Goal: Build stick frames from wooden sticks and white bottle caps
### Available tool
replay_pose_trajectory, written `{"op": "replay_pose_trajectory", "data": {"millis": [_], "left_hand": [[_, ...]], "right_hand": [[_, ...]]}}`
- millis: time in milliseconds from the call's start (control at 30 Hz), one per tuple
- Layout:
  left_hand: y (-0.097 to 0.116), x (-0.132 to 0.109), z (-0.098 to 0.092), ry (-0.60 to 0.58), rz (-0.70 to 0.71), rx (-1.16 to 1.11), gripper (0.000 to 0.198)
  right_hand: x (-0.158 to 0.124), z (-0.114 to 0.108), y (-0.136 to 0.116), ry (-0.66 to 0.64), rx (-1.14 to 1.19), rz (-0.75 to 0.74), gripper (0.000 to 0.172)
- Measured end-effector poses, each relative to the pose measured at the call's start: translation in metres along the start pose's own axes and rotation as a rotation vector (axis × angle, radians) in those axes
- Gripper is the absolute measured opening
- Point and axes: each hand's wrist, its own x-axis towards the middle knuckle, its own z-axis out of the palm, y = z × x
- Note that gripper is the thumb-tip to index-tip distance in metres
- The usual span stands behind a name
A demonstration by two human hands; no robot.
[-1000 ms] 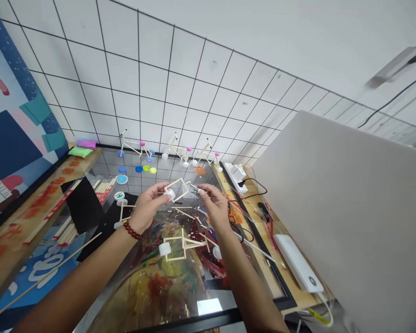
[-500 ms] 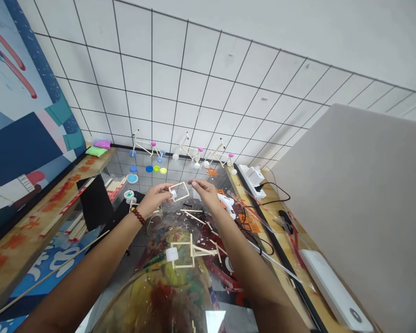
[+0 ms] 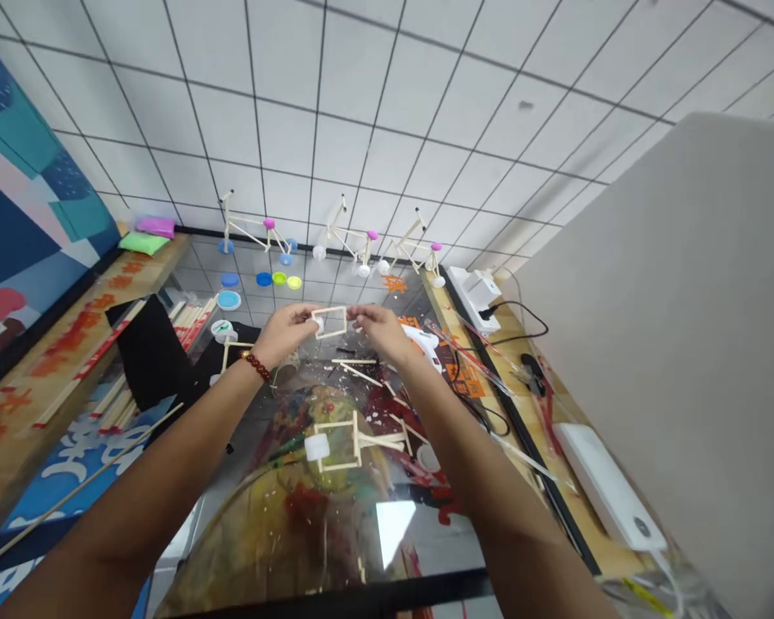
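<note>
Over the middle of the glass table, my left hand (image 3: pixel 288 332) pinches the left end of a small wooden stick frame (image 3: pixel 335 334), where a white round piece (image 3: pixel 319 324) sits. My right hand (image 3: pixel 380 330) is at the frame's upper right corner, its fingers drawn together; whether they grip the stick is too small to tell. Nearer to me, a larger stick assembly (image 3: pixel 356 440) with a white block (image 3: pixel 316 446) lies on the glass. Loose sticks (image 3: pixel 361 373) lie just beyond it.
Three stick bicycle models (image 3: pixel 248 230) stand along the back edge. Coloured lids (image 3: pixel 263 278) lie before them. A white glue gun (image 3: pixel 424 342) and a power strip (image 3: pixel 472 299) are at right. Bundled sticks (image 3: pixel 197 320) and black sheets (image 3: pixel 151 357) are at left.
The view has tilted and shifted. My right hand has come in against the frame's right corner, and the frame has turned to lie more level.
</note>
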Motion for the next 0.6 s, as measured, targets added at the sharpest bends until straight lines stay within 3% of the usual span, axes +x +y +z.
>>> {"op": "replay_pose_trajectory", "data": {"millis": [100,167,267,333,400,467,600], "left_hand": [[0.011,-0.003,0.001,0.015,-0.042,-0.198,0.022],[0.028,-0.01,-0.001,0.028,-0.044,-0.347,0.021],[0.058,-0.029,-0.008,0.03,-0.003,-0.534,0.021],[0.074,-0.048,-0.015,0.003,0.037,-0.598,0.025],[0.083,-0.072,-0.024,-0.044,0.059,-0.6,0.029],[0.083,-0.1,-0.032,-0.077,0.049,-0.537,0.031],[0.064,-0.149,-0.048,-0.115,0.005,-0.278,0.025]], "right_hand": [[-0.001,-0.014,-0.025,0.037,-0.038,0.02,0.019],[-0.014,-0.029,-0.049,0.109,-0.067,-0.049,0.017],[-0.059,-0.047,-0.086,0.27,-0.06,-0.289,0.018],[-0.103,-0.048,-0.101,0.423,-0.074,-0.42,0.018],[-0.148,-0.037,-0.102,0.613,-0.051,-0.511,0.02],[-0.188,-0.015,-0.09,0.687,-0.005,-0.549,0.017],[-0.243,0.036,-0.047,0.547,-0.014,-0.454,0.014]]}}
